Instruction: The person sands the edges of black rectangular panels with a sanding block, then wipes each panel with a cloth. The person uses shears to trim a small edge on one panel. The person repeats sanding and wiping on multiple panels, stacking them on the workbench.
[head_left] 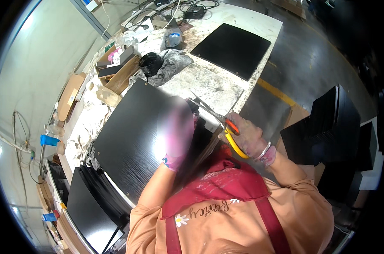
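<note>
A large panel point(132, 135) is lying across the desk point(209, 84) directly before the person, with the left hand point(177, 135) resting on its edge at three o'clock. The right hand point(249, 137) is sitting just to the right of the left, gripping scissors point(219, 120) whose blades are pointing toward eleven o'clock over the desk. A second panel point(232, 48) is lying farther back at one o'clock. Crumpled rags point(166, 65) are lying between the two panels. A stack of panels point(336, 127) is standing off the desk at three o'clock.
</note>
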### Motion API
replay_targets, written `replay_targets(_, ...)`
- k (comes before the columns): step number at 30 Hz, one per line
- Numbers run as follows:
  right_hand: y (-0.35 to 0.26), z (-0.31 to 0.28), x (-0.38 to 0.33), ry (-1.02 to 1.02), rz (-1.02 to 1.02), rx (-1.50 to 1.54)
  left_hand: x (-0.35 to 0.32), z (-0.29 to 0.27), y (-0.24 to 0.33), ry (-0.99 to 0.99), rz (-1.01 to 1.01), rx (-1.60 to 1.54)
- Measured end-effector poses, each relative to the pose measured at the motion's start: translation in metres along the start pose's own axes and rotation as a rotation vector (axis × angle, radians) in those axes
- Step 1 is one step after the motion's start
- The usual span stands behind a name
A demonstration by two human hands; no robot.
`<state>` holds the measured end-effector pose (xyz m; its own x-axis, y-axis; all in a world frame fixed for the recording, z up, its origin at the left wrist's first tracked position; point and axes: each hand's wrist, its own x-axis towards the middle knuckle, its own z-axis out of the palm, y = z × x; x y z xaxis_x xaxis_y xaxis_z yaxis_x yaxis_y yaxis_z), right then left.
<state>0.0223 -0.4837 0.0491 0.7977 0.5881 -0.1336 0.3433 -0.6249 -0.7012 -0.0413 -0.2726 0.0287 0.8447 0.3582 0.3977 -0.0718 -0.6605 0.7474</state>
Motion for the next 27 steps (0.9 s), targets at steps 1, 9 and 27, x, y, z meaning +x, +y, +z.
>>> replay_targets(1,0.001,0.001,-0.003,0.021,-0.005,-0.016,-0.003,-0.001,0.008,-0.022,-0.067,-0.079)
replay_targets(9,0.022,0.002,-0.028,0.196,-0.116,-0.104,-0.018,0.017,0.008,-0.044,0.121,0.034)
replay_targets(27,0.061,-0.017,-0.096,0.153,0.298,0.122,-0.024,0.078,0.048,-0.384,0.077,-0.134)
